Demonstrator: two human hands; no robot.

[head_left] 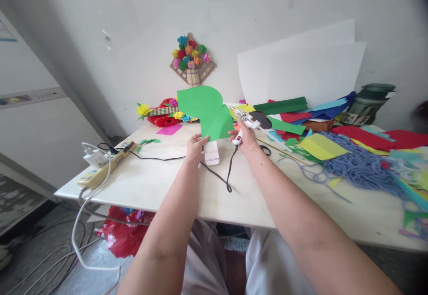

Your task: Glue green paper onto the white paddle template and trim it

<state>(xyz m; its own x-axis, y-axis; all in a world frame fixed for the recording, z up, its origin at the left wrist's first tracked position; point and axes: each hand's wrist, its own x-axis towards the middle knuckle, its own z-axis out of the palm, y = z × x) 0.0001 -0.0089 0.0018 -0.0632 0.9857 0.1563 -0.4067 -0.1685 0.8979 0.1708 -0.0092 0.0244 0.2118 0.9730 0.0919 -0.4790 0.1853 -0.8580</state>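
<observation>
A person's left hand (pixel 195 145) pinches the lower edge of a green paper cut-out with a rounded top (pixel 205 110), upright above the white table (pixel 160 183). The right hand (pixel 246 138) grips a white hot-glue gun (pixel 244 123) beside it. Gluing seems under way; the nozzle must meet the paper accurately.

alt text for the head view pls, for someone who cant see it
Left hand holds up a green paper cutout while the right hand grips a white glue gun beside it, over a table strewn with coloured paper and blue yarn.

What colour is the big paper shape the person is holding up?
Green. The paper shape, held by the left hand, shows clearly in the head view.
</observation>
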